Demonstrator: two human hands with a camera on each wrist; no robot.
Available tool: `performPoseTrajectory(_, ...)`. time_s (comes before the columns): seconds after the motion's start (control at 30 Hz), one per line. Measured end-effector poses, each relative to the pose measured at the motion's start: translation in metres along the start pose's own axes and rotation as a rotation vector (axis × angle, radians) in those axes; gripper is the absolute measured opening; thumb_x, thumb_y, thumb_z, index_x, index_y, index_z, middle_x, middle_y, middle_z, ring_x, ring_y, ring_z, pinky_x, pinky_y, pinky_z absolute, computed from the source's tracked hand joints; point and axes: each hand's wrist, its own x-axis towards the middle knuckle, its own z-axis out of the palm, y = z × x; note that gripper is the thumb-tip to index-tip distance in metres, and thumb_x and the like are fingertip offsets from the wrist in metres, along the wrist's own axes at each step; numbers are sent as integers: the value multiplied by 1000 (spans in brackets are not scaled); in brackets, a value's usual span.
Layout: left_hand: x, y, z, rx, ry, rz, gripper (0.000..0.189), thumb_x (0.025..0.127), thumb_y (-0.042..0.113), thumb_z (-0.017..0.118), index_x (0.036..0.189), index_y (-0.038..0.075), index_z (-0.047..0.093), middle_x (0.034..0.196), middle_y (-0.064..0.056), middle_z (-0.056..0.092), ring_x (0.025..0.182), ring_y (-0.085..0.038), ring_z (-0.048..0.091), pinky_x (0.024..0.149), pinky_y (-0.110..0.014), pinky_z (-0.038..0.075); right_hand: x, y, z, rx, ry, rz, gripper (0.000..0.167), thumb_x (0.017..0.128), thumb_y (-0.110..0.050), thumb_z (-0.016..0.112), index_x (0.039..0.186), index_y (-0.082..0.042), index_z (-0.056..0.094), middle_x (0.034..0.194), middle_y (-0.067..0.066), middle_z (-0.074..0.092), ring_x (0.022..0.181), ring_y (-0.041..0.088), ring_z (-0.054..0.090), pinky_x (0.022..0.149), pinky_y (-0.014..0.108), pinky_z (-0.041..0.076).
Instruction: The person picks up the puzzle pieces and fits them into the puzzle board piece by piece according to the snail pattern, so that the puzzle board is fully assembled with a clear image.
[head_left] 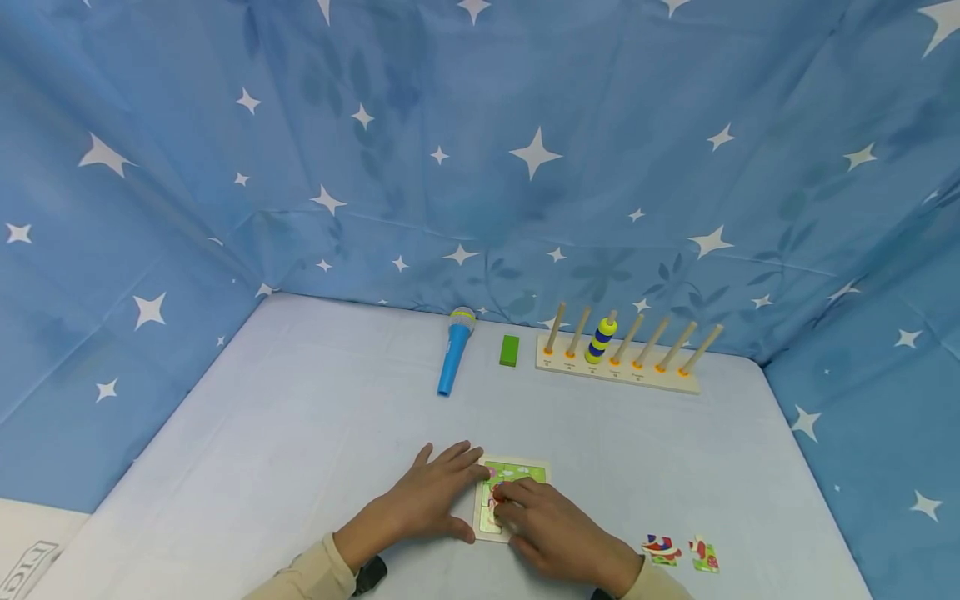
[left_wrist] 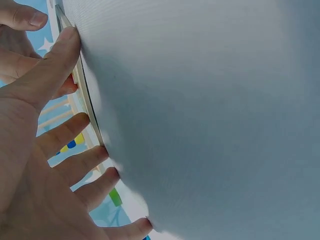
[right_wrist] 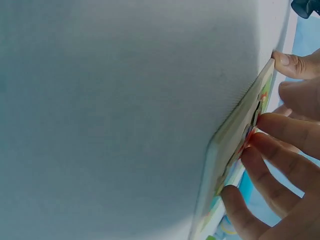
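A small jigsaw puzzle board [head_left: 542,472] with a pale wooden rim and a green picture lies flat at the near middle of the table. At its left edge rests my left hand [head_left: 437,493], fingers spread; its thumb [left_wrist: 64,42] and fingertips touch the rim. My right hand [head_left: 558,532] lies over the board's lower right, its bent fingertips pressing on the picture in the right wrist view. The fingers [right_wrist: 280,175] cover part of the puzzle. Two loose puzzle pieces, a red-and-blue piece [head_left: 661,547] and a red-and-green piece [head_left: 703,554], lie right of the right hand.
Toward the back stand a blue toy microphone [head_left: 454,354], a green block [head_left: 509,351] and a wooden peg rack [head_left: 618,372] with yellow and blue beads [head_left: 601,341] on one peg. A blue starry curtain [head_left: 480,167] surrounds the white table [head_left: 322,392].
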Motion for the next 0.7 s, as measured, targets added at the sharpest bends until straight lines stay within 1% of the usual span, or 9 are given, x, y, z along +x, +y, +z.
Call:
performPoseTrajectory(0.13,1,1,0,4,-7,-15,84,71,53,88,143,23,57,160,-5,43,150,-29,34,110,-71,30,-1,-1,1,19,-21,34,40,90,-17,74,128,-6,68,138,3,60,126,19,55,102,41,49)
performPoseTrajectory(0.23,1,1,0,5,-8,-14,84,71,53,88,143,23,57,159,-5,43,149,-29,34,109,-71,31,0,-2,2,18,-31,56,42,91,-18,74,130,-7,66,138,2,60,125,19,54,103,41,48)
performPoseTrajectory(0.3,1,2,-1,6,-9,-10,84,71,53,87,144,23,57,159,-5,43,149,-29,34,109,-71,31,0,-3,2,8,-32,66,41,91,-19,74,130,-8,67,137,2,60,124,18,54,102,41,48)
performPoseTrajectory(0.43,1,1,-2,4,-4,2,84,71,53,87,143,21,57,159,-6,44,149,-31,35,108,-72,32,3,-5,2,-34,-15,55,37,89,-18,76,125,-10,69,132,2,62,120,18,54,98,41,50)
performPoseTrajectory(0.57,1,1,-2,27,-4,-3,84,72,54,87,143,22,57,159,-5,43,149,-30,35,109,-71,32,5,-5,3,-47,-10,50,36,89,-19,76,123,-11,71,131,2,62,119,18,54,97,41,51)
performPoseTrajectory(0.7,0,0,-1,14,-3,-4,84,72,53,87,143,22,57,159,-6,43,149,-30,34,109,-72,32,2,-4,0,11,-19,82,36,91,-17,74,126,-10,70,133,3,61,124,19,55,100,43,50)
